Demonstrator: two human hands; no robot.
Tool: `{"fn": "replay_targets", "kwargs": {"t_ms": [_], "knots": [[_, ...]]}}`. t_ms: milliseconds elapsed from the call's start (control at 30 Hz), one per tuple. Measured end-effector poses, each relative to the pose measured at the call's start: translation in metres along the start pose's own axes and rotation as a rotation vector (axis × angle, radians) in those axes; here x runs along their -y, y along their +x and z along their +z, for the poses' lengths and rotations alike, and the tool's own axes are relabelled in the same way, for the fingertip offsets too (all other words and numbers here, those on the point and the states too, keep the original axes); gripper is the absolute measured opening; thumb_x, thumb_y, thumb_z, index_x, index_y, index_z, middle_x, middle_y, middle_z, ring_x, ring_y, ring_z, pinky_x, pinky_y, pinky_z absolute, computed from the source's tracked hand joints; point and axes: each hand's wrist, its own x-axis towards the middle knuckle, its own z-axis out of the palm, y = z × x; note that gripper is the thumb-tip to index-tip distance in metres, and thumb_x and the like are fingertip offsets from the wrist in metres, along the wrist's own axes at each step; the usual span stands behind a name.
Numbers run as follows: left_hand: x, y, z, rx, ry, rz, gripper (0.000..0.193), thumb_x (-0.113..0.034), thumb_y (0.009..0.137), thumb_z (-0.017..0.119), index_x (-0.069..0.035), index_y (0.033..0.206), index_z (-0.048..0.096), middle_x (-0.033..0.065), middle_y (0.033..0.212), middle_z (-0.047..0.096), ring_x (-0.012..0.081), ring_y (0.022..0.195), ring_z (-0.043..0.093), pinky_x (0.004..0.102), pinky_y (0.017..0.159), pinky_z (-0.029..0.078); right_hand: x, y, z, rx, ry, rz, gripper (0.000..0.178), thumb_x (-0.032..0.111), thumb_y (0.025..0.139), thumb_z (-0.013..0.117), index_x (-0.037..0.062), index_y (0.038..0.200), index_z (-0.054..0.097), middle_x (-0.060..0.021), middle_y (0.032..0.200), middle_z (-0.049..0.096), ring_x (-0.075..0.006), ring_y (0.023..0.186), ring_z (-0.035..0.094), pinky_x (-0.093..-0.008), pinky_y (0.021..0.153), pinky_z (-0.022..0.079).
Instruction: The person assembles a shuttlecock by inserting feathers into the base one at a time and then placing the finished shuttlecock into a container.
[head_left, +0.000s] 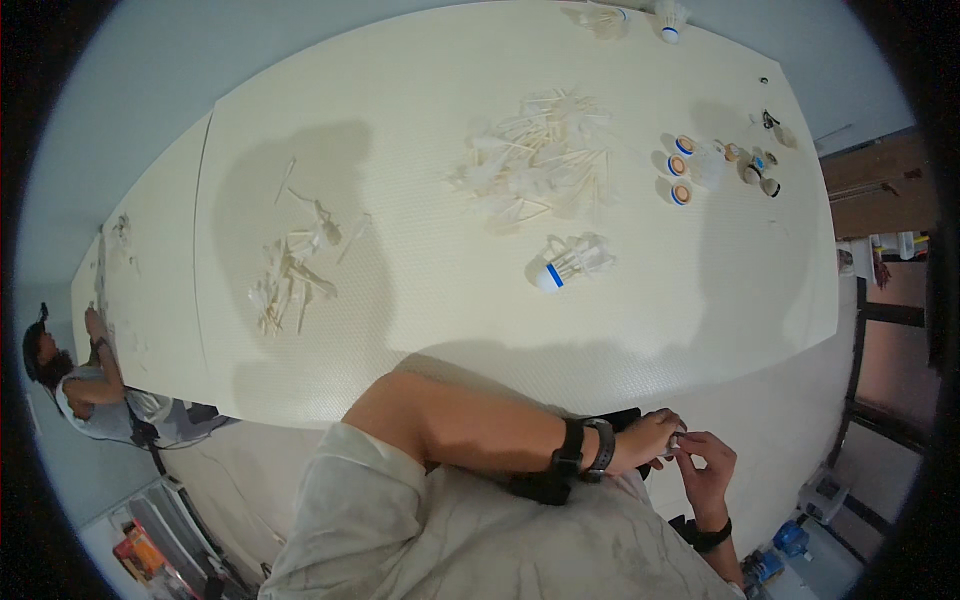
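Observation:
My left hand [648, 441] and my right hand [706, 462] meet beyond the table's near edge, low on the right. Both have their fingers closed around a small pale object [675, 441], mostly hidden by the fingertips; I cannot make out its kind. Closest to them on the table lies a shuttlecock [572, 264] on its side, with a white cork and a blue band. Behind it spreads a large heap of loose white feathers [545, 150]. A smaller pile of feathers and quills [290, 280] lies to the left.
On the right of the white table [450, 290] stand three round shuttlecock corks [680, 168] with blue rims and several small loose pieces [757, 170]. Two more shuttlecocks [670, 25] sit at the far edge. Another person [90, 375] works at the left end.

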Motion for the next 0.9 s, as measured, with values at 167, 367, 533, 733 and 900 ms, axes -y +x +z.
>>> {"fn": "replay_targets", "kwargs": {"t_ms": [167, 367, 533, 733, 900], "knots": [[-0.029, -0.013, 0.002, -0.035, -0.028, -0.154, 0.031, -0.013, 0.107, 0.039, 0.000, 0.132, 0.053, 0.0124, 0.127, 0.053, 0.0220, 0.103, 0.061, 0.0334, 0.079, 0.061, -0.006, -0.002, 0.000, -0.022, -0.001, -0.021, 0.021, -0.009, 0.075, 0.080, 0.0041, 0.089, 0.071, -0.0144, 0.090, 0.075, -0.0277, 0.081, 0.074, -0.0343, 0.070, 0.058], [-0.018, -0.009, -0.001, -0.002, 0.031, -0.083, 0.033, -0.015, 0.109, 0.035, 0.001, 0.130, 0.055, 0.0138, 0.124, 0.053, 0.0201, 0.089, 0.064, 0.0304, 0.070, 0.059, -0.008, -0.001, -0.003, 0.016, 0.047, -0.001, 0.020, -0.009, 0.075, 0.081, 0.0034, 0.087, 0.071, -0.0113, 0.089, 0.070, -0.0223, 0.079, 0.069, -0.0312, 0.067, 0.057], [-0.023, -0.011, 0.000, -0.005, -0.029, -0.148, 0.035, -0.019, 0.109, 0.035, 0.002, 0.130, 0.054, 0.0140, 0.125, 0.053, 0.0209, 0.092, 0.064, 0.0309, 0.070, 0.059, -0.010, -0.006, -0.001, -0.014, 0.073, 0.027, 0.021, -0.004, 0.075, 0.083, 0.0033, 0.092, 0.073, -0.0088, 0.098, 0.061, -0.0160, 0.078, 0.062, -0.0272, 0.063, 0.054], [-0.015, -0.007, 0.002, -0.063, -0.130, -0.123, 0.044, -0.035, 0.111, 0.032, -0.002, 0.136, 0.048, 0.0138, 0.123, 0.053, 0.0203, 0.091, 0.062, 0.0334, 0.070, 0.057, -0.007, -0.005, 0.006, -0.033, 0.157, 0.117, 0.038, 0.011, 0.074, 0.090, 0.0060, 0.108, 0.074, -0.0094, 0.108, 0.062, -0.0145, 0.081, 0.062, -0.0260, 0.059, 0.051], [-0.012, -0.002, 0.001, -0.110, -0.112, -0.176, 0.069, -0.065, 0.104, 0.028, -0.005, 0.136, 0.040, 0.0092, 0.114, 0.055, 0.0173, 0.091, 0.056, 0.0339, 0.071, 0.052, -0.013, -0.008, 0.010, 0.085, 0.057, 0.213, 0.050, 0.019, 0.077, 0.088, 0.0073, 0.123, 0.070, -0.0104, 0.104, 0.071, -0.0154, 0.078, 0.063, -0.0267, 0.059, 0.050]]}}
